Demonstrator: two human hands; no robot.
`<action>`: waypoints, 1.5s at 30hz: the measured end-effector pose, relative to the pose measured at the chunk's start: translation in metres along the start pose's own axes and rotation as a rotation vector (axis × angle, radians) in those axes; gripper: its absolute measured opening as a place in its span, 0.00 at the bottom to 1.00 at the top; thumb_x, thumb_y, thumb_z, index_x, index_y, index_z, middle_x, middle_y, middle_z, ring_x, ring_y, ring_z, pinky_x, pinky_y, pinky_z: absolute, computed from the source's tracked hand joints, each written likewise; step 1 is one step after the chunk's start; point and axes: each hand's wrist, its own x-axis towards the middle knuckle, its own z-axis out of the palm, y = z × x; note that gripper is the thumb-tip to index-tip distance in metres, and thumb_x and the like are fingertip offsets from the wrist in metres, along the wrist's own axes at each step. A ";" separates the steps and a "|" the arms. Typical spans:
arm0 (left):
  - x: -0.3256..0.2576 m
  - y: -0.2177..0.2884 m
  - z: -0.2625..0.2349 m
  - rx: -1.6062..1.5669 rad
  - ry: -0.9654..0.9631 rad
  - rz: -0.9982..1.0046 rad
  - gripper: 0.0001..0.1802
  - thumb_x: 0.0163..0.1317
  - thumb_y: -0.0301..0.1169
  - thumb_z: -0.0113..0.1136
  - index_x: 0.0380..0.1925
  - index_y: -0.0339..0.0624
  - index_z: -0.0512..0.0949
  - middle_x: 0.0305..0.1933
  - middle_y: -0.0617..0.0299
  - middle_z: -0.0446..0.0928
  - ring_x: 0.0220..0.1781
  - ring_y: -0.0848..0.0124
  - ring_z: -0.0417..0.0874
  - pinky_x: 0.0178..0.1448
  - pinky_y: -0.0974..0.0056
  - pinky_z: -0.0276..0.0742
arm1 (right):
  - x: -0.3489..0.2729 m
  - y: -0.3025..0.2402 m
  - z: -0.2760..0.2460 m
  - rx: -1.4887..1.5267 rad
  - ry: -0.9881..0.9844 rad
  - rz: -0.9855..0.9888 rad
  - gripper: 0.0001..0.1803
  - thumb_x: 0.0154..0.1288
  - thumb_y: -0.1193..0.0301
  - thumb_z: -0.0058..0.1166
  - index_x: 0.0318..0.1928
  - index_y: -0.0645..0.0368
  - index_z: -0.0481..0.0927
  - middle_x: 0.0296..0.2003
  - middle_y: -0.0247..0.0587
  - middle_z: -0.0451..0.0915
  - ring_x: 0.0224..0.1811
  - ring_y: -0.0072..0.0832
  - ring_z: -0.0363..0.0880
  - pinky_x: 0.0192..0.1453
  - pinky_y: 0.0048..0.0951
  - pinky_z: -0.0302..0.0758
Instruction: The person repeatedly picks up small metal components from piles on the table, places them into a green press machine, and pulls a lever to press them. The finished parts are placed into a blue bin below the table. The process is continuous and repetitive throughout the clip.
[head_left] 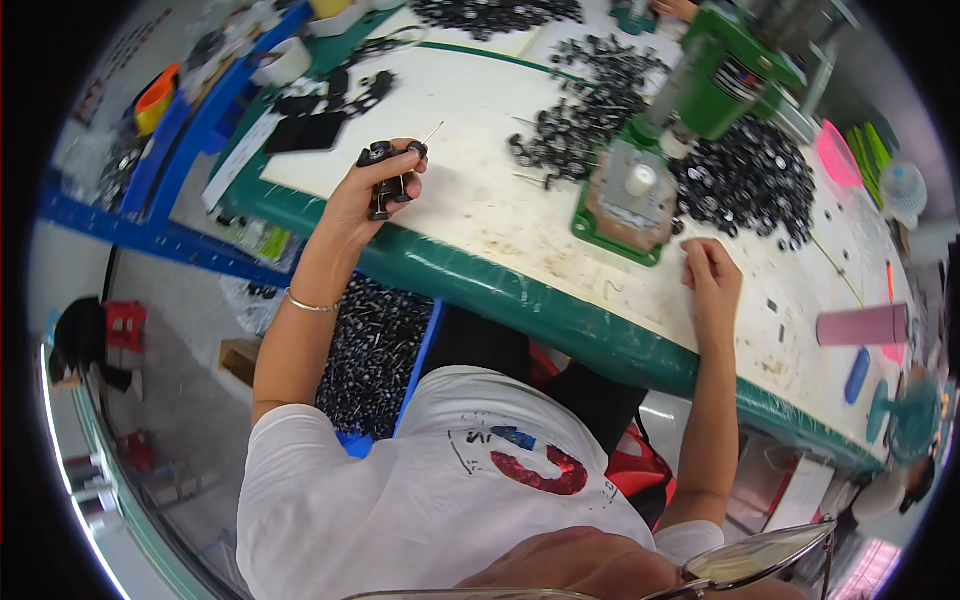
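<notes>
While two hands (372,190) work, one press (690,110) stands.

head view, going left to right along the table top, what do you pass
orange container → left hand holding a small black part → heap of black parts → green press → right hand resting on the table → pink cylinder

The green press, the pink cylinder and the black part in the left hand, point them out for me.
green press (735,70): head view, on its green upper body.
pink cylinder (860,326): head view, middle of its side.
black part (385,185): head view, on its body between the left hand's fingers.
</notes>
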 end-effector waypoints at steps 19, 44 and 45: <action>-0.024 -0.007 0.054 0.352 -0.236 -0.309 0.15 0.50 0.32 0.71 0.36 0.40 0.80 0.24 0.65 0.77 0.18 0.80 0.76 0.18 0.77 0.58 | -0.011 -0.053 0.113 -0.319 -0.474 -0.677 0.09 0.67 0.71 0.50 0.44 0.61 0.78 0.31 0.42 0.79 0.32 0.34 0.81 0.32 0.34 0.74; -0.007 -0.044 0.106 0.380 -0.367 0.026 0.11 0.58 0.26 0.64 0.41 0.37 0.82 0.27 0.70 0.76 0.25 0.83 0.69 0.25 0.76 0.60 | -0.036 -0.062 0.084 0.045 -0.600 -0.155 0.15 0.73 0.65 0.39 0.36 0.60 0.76 0.18 0.37 0.77 0.15 0.24 0.75 0.23 0.26 0.72; -0.002 -0.045 0.111 0.335 -0.408 -0.006 0.10 0.57 0.26 0.65 0.40 0.37 0.83 0.28 0.70 0.76 0.24 0.83 0.69 0.25 0.76 0.60 | -0.036 -0.063 0.078 0.081 -0.591 -0.095 0.15 0.73 0.65 0.39 0.36 0.61 0.76 0.18 0.37 0.77 0.15 0.23 0.75 0.23 0.25 0.71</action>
